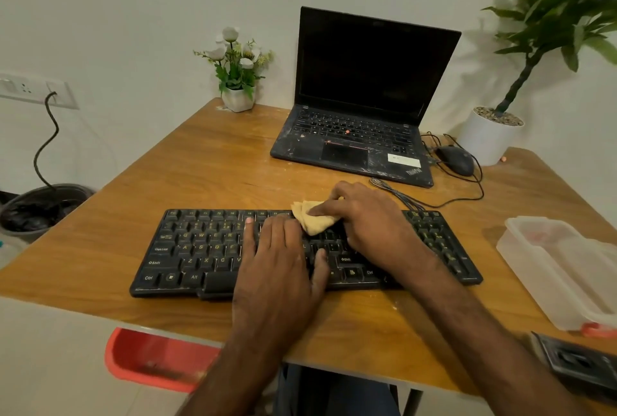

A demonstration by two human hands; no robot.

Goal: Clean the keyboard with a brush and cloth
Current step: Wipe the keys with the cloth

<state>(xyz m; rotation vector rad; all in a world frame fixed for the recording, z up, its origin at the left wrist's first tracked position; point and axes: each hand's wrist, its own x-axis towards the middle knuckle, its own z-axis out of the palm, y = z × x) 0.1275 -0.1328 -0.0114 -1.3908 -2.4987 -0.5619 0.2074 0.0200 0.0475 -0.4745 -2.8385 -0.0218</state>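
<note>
A black, dusty keyboard [200, 248] lies across the near part of the wooden table [217, 162]. My left hand [280, 255] rests flat on its middle keys, fingers straight. A folded tan cloth [312, 218] sits on the upper key rows. My right hand [370, 218] lies over the cloth and presses it onto the keys, fingers bent over it. The right half of the keyboard is partly hidden under my right hand and forearm. No brush is in view.
A dusty open laptop [360, 115] stands behind the keyboard, with a wired mouse [457, 160] to its right. A clear plastic container [561, 268] sits at the right edge. Flower pot [238, 95] and white planter [487, 135] stand at the back. A red stool [157, 359] is below.
</note>
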